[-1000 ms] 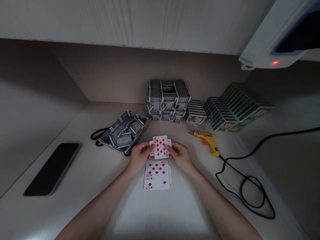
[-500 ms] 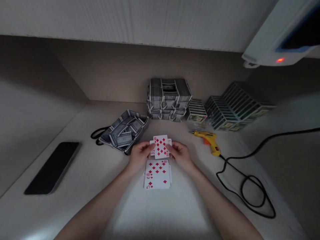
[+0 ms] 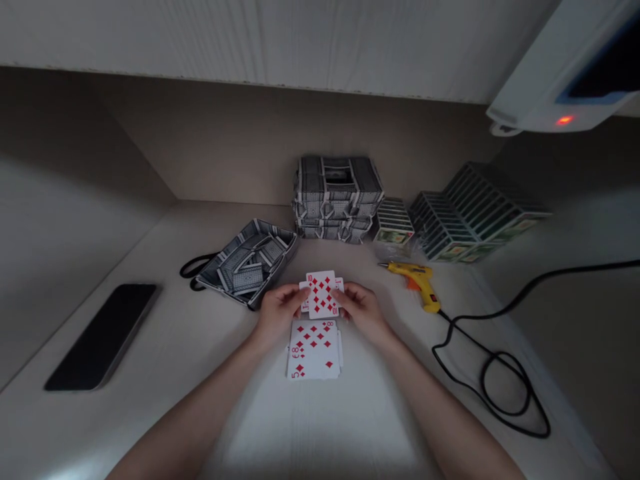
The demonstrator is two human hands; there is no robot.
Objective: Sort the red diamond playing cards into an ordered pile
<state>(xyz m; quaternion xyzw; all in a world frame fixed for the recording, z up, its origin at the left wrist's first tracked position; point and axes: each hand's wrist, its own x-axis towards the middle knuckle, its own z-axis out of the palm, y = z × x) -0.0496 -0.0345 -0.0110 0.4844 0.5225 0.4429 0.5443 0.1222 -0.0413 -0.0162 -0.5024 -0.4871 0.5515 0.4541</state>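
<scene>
Red-and-white ten-of-diamonds playing card (image 3: pixel 321 295) is held face up over the pale desk (image 3: pixel 200 373), in front of a second white card (image 3: pixel 303 300) that shows at both sides, apparently set crosswise behind it. Both hands are pinched on this pair: the left hand (image 3: pixel 279 307) at one side, the right hand (image 3: pixel 361 307) at the other, thumbs to the front. Gripping from opposite sides probably keeps the crossed cards from sliding or turning against each other; the fingertips behind are mostly hidden.

Just nearer the person lies a loose pile of white diamond cards (image 3: pixel 317 350), close enough, it seems, to spare the hands a long reach. Beyond the left hand, a shallow grey patterned tray (image 3: pixel 274 272) keeps loose grey-backed cards (image 3: pixel 245 280) together. A yellow glue gun with an orange trigger (image 3: pixel 425 290) rests on the right hand's side, presumably for easy pickup.

Against the picture from a second ago, hands, pair and pile hold almost the same places; only the view shifts slightly, the white device with a red light (image 3: pixel 530 100) sitting a little higher and farther right.
</scene>
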